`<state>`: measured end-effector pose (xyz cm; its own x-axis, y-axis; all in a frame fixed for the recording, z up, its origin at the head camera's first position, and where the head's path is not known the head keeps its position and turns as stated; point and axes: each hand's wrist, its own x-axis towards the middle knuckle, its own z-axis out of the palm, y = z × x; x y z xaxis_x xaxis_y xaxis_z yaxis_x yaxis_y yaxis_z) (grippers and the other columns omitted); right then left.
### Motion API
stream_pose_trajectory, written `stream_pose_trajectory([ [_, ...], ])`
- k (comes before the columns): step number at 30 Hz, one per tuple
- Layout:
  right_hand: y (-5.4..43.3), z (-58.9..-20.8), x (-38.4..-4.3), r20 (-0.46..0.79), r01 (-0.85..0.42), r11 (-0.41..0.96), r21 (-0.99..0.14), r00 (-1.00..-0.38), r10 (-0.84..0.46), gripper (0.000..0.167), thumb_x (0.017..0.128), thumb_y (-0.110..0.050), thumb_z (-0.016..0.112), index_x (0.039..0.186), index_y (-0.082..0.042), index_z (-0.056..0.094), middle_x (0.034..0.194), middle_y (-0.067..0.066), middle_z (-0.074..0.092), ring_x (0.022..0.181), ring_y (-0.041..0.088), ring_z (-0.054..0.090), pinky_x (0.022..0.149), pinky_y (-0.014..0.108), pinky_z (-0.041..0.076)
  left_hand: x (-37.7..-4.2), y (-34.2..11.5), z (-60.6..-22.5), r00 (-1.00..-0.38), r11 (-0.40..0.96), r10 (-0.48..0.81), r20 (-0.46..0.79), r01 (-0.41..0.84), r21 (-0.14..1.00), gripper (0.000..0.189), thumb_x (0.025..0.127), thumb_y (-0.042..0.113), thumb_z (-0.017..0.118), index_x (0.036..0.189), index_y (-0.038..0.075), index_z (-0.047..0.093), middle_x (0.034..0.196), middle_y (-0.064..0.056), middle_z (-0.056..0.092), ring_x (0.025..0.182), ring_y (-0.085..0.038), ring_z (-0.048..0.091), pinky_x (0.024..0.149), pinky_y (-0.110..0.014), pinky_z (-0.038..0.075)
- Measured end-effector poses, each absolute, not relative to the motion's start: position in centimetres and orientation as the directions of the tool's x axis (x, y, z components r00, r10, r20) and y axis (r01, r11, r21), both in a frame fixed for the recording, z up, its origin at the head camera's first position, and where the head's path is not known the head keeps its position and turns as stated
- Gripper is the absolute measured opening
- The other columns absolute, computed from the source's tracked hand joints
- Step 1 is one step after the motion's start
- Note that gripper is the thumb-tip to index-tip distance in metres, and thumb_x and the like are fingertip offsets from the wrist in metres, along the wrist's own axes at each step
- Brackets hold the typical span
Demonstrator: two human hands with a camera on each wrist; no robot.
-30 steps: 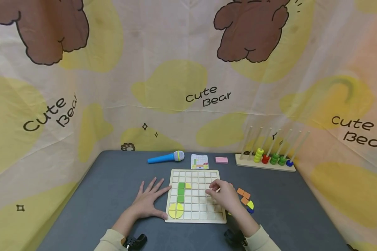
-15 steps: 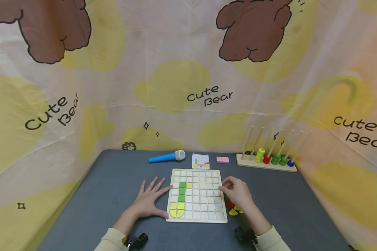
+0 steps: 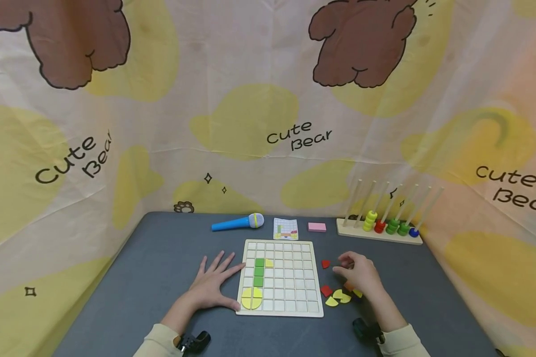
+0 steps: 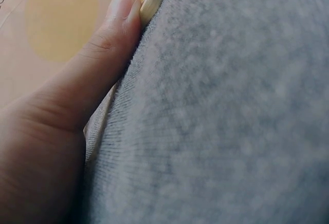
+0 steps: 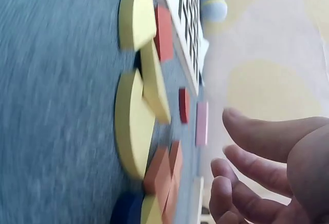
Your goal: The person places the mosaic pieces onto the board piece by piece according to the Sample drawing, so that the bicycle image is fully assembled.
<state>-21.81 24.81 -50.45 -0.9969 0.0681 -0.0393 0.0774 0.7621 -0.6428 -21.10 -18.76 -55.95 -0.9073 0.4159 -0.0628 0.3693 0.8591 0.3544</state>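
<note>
A wooden grid board (image 3: 279,314) lies mid-table in the head view. Its cells hold several green squares (image 3: 259,271), a yellow piece (image 3: 269,263) and yellow quarter-rounds (image 3: 247,293) forming a circle. My left hand (image 3: 210,290) is spread on the table, thumb and fingertip at the board's left edge; the left wrist view has that thumb (image 4: 97,54) against the rim. Right of the board, my right hand (image 3: 359,272) hovers by loose pieces, fingers loosely bent with nothing between them. Around it are red pieces (image 3: 325,264), yellow quarter-rounds (image 3: 332,301), orange squares (image 5: 157,170) and a dark blue piece (image 5: 126,208).
Behind the board lie a blue toy microphone (image 3: 230,224), a printed pattern card (image 3: 285,229) and a pink block (image 3: 316,227). A wooden peg stand (image 3: 348,227) with coloured beads is at the back right. Printed cloth walls (image 3: 232,124) enclose the table.
My right hand has moved right, from above the board to over the loose pieces, uncovering red and yellow ones. My left hand has stayed at the board's left edge.
</note>
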Motion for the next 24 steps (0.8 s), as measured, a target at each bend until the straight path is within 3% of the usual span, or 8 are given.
stream_pose_trajectory([
  [10, 26.6, -51.0, -22.0, -0.123, 0.139, 0.771, -0.621, -0.989, 0.08, 0.038, 0.087, -0.028, 0.08, 0.113, -0.002, 0.07, 0.099, 0.011, 0.066, 0.084, 0.024, 0.057, 0.069, 0.032, 0.052, -21.0, -18.8, -55.9, -0.908, 0.863, 0.415, -0.063, 0.371, 0.343, 0.115, 0.057, 0.095, 0.063, 0.157, 0.049, 0.028, 0.17, 0.002, 0.015, 0.157, -0.036, 0.002, 0.116, -0.073, -0.008],
  [17, 27.1, -51.5, -22.1, -0.169, 0.138, 0.785, -0.604, -0.985, 0.043, 0.029, 0.088, -0.024, 0.08, 0.101, 0.0, 0.07, 0.085, 0.008, 0.06, 0.074, 0.021, 0.054, 0.06, 0.029, 0.046, -21.1, -18.7, -55.8, -0.906, 0.858, 0.419, -0.059, 0.374, 0.353, 0.114, 0.057, 0.094, 0.064, 0.157, 0.049, 0.029, 0.17, 0.002, 0.015, 0.157, -0.036, 0.002, 0.116, -0.074, -0.008],
  [24, 27.2, -51.5, -22.2, -0.188, 0.167, 0.777, -0.607, -0.98, 0.064, 0.024, 0.086, -0.021, 0.082, 0.094, -0.002, 0.069, 0.081, 0.008, 0.058, 0.072, 0.021, 0.054, 0.058, 0.028, 0.045, -21.1, -18.8, -55.9, -0.904, 0.855, 0.425, -0.058, 0.379, 0.354, 0.114, 0.058, 0.093, 0.064, 0.157, 0.048, 0.029, 0.17, 0.002, 0.015, 0.157, -0.036, 0.001, 0.115, -0.074, -0.008],
])
